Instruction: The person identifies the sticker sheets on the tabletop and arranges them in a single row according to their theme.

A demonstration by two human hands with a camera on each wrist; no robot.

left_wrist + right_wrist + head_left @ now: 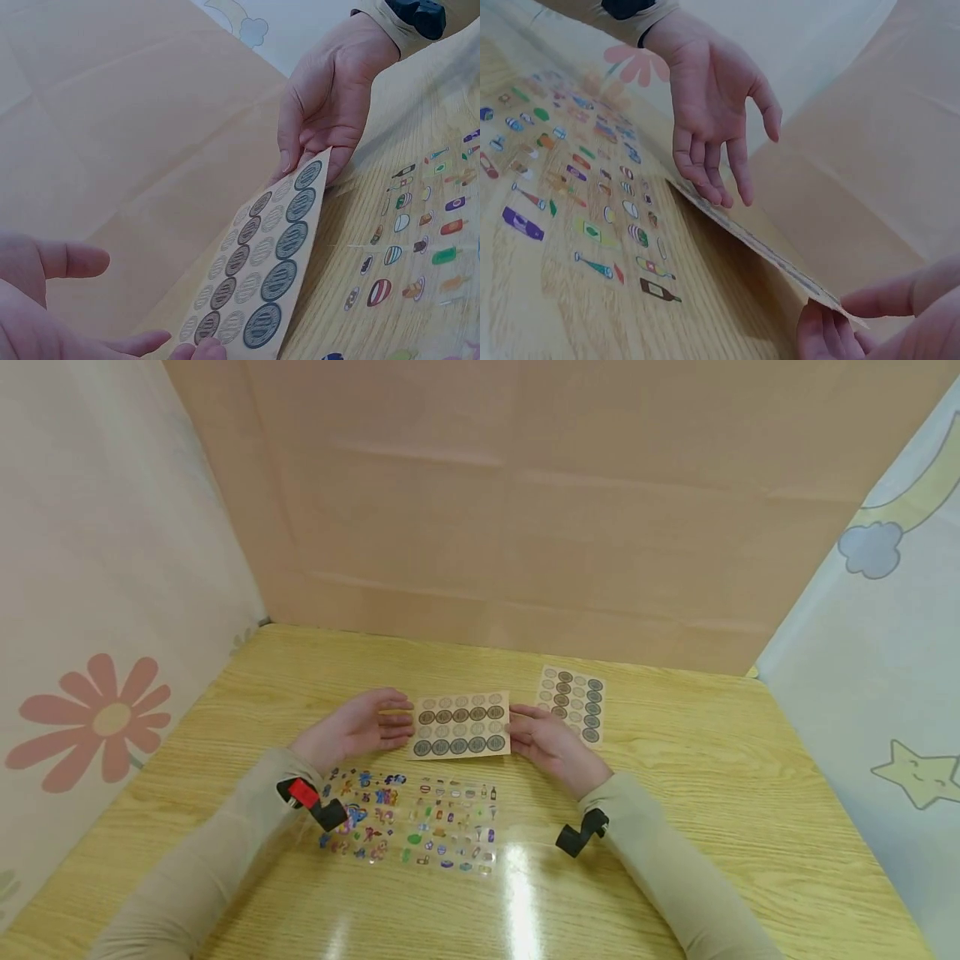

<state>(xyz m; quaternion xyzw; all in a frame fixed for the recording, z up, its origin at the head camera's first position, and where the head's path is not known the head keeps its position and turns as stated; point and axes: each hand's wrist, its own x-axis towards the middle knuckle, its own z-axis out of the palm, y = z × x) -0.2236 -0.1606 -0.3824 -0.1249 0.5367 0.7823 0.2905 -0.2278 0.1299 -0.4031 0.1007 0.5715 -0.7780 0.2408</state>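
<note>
A tan sticker sheet (461,727) with rows of round, coin-like seals in dark and pale print lies tilted between the two hands. My right hand (551,745) pinches its right edge between thumb and fingers, lifting that side off the table, as the right wrist view shows. At the opposite edge, my left hand (360,727) has its fingers extended and the thumb apart; its fingertips touch or nearly touch the sheet. A second sheet of round seals (592,706) lies flat behind the right hand, partly covered by it.
Nearer the body, clear sticker sheets lie on the wooden table (675,760): one with colourful cartoon figures (367,835), partly under the left wrist, and one with small food and bottle pictures (450,827). A brown paper backdrop (510,527) stands behind the table.
</note>
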